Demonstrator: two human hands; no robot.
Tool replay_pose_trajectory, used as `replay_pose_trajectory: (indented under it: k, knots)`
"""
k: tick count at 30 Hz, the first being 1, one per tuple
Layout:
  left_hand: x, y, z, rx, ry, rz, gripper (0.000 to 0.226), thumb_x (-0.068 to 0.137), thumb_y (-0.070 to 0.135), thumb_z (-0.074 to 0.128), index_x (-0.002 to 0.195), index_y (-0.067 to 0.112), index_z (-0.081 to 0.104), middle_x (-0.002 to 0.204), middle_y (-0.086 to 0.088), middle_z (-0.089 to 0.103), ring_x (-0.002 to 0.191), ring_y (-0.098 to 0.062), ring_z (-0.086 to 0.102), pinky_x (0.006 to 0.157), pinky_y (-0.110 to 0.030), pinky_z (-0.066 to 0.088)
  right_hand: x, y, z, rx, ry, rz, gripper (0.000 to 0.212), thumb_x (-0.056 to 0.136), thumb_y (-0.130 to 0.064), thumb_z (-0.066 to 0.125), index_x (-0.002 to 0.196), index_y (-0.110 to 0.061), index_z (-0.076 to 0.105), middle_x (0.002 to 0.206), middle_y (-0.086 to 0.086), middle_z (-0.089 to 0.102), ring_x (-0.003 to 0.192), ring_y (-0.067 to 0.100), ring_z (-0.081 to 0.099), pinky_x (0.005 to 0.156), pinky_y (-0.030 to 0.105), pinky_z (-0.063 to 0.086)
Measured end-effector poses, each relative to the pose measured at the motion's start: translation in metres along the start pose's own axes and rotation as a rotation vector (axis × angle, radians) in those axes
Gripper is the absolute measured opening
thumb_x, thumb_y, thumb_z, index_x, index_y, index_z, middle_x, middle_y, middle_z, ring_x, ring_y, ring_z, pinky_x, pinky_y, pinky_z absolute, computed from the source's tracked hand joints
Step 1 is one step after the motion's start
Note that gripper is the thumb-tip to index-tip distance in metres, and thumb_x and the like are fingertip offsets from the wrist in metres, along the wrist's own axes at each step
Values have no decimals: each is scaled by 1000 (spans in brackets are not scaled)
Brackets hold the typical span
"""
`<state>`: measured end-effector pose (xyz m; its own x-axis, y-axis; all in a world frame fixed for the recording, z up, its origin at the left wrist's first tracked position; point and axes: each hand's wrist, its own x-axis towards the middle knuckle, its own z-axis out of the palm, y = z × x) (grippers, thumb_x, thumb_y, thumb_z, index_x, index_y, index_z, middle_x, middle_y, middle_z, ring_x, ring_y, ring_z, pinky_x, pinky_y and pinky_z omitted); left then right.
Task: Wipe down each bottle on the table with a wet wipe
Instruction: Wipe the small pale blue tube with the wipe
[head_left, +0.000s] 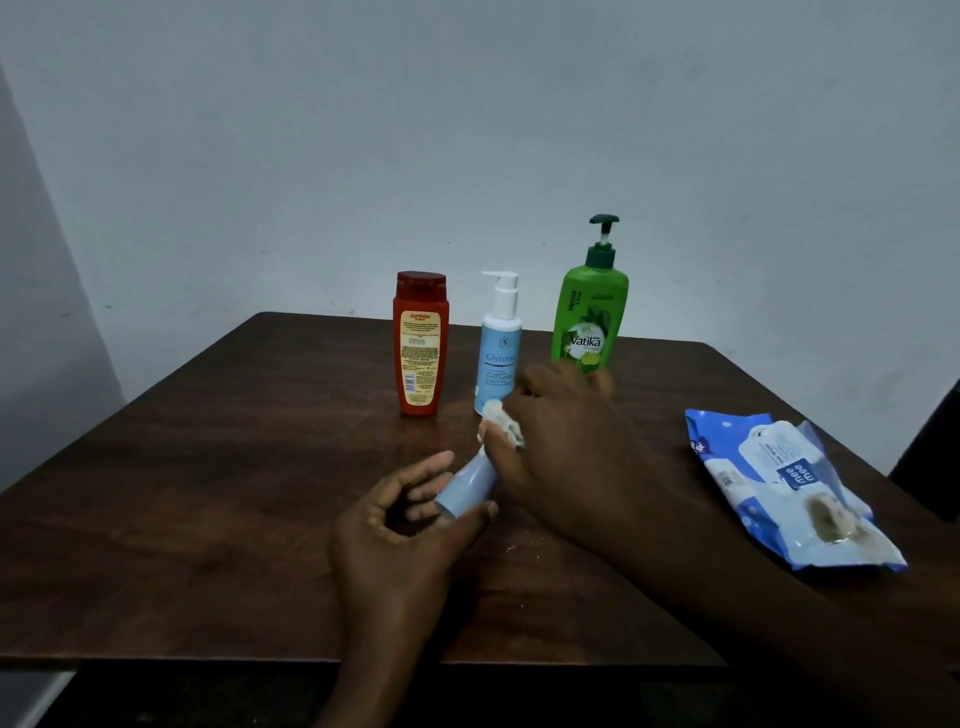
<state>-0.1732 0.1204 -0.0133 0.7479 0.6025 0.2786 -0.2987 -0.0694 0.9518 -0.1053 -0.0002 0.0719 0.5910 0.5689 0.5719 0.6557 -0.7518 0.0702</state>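
L hand (400, 540): small blue bottle (467, 488) is held tilted by curled fingers (426, 465) & thumb, over worktop (208, 493) front-centre | R hand (561, 436): crumpled wet wipe (501, 415) is pinched by fingers, pressed on bottle's upper end.

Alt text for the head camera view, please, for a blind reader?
A person's left hand holds a small pale-blue bottle tilted over a table while the right hand presses a wet wipe to it. Behind stand a red bottle, a blue pump bottle and a green pump bottle.

Left hand (410, 535), right hand (556, 436), both gripping
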Motion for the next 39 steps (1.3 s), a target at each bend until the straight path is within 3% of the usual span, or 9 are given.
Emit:
replay_pose_trajectory:
  k: [4,8,14,17,19,24,28,34,39]
  knots:
    - [1,0,-1,-6,38,23,44,63,-7,86,92,20,68,83,9,74,75,-1,70,60,-16,56,-11,-22,0,-65,-57,-62,30,87,-46,52,85,-26,75,90,-5,67,95,22,58,91,48,28]
    - [1,0,-1,-20,59,34,42,71,-10,80,92,20,58,75,11,71,66,0,67,58,-14,54,-22,-25,7,-24,-80,-114,36,94,-46,43,93,-29,74,101,-9,68,109,21,56,103,59,30]
    - [-5,2,3,78,5,126,58,51,-8,92,87,23,59,85,24,68,79,5,67,61,-16,54,-7,-4,-2,-45,-74,19,30,86,-45,49,87,-28,73,91,-8,69,100,25,62,96,62,36]
    - [-6,1,2,170,18,186,59,50,1,94,88,29,58,95,23,64,88,2,65,69,-19,56,3,9,-7,-67,-244,133,41,95,-53,38,109,-30,69,113,-11,62,117,19,49,103,54,26]
    - [-6,1,1,221,36,242,59,51,4,94,88,31,57,96,23,63,89,2,64,70,-13,53,6,14,-7,-37,-245,173,40,97,-55,40,113,-31,68,116,-13,61,118,16,45,100,47,24]
    - [-5,5,3,325,89,371,58,53,8,93,85,37,54,84,19,63,89,6,62,70,-3,46,-5,1,-10,18,-263,94,37,99,-54,38,116,-35,66,123,-18,62,128,10,42,112,49,16]
    - [0,9,-2,413,37,523,62,61,14,93,95,43,50,93,27,61,94,9,60,80,-2,44,-25,-3,-4,267,-166,-6,44,95,-57,30,126,-47,60,132,-28,59,138,1,38,118,51,1]
    - [4,19,-13,598,-97,849,55,62,3,89,107,19,61,97,0,68,87,-7,60,74,-19,50,-28,26,-2,285,52,81,37,92,-49,44,120,-41,67,124,-16,68,132,11,50,114,61,20]
    - [19,28,-20,695,-179,1029,54,72,6,82,116,17,53,98,-7,70,88,-9,54,63,-23,54,-14,35,0,311,47,195,42,90,-46,45,123,-36,69,127,-9,68,132,14,52,114,59,23]
